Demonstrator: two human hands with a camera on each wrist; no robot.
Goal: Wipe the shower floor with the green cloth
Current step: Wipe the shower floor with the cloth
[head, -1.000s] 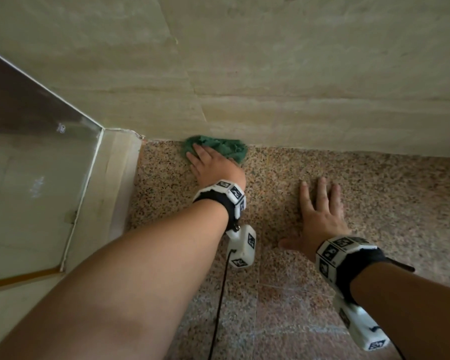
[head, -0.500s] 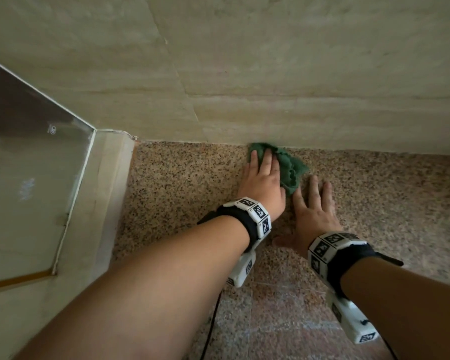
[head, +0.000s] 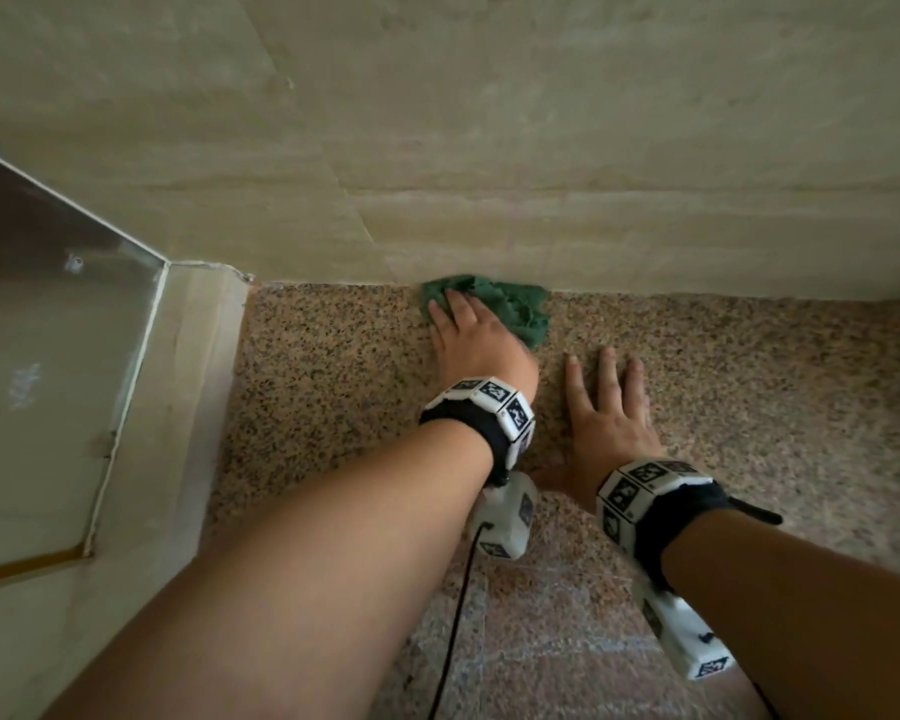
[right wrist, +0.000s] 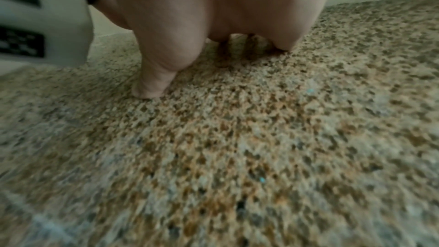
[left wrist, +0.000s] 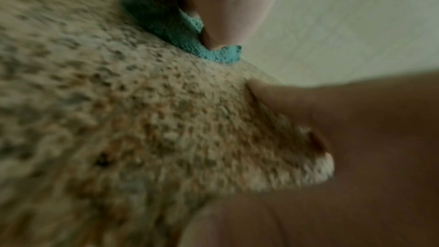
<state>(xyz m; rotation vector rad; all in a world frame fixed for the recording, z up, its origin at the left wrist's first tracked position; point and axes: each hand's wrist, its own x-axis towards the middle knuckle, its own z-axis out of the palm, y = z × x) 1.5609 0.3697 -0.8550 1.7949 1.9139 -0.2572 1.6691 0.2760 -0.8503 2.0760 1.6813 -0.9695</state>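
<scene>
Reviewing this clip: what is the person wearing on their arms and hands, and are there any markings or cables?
Both forearms are bare, no sleeves or gloves. The left hand and right hand each have a black wrist strap ringed with white blocks bearing black-and-white square markers. A white boxy camera unit with similar markers hangs under each wrist. A thin black cable runs from the left unit.

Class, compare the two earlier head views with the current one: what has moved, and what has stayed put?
The left hand has slid the green cloth back to the left along the foot of the wall, after sweeping it right toward the right hand half a second ago. It presses the cloth flat throughout. The right hand stays spread on the speckled floor.
</scene>
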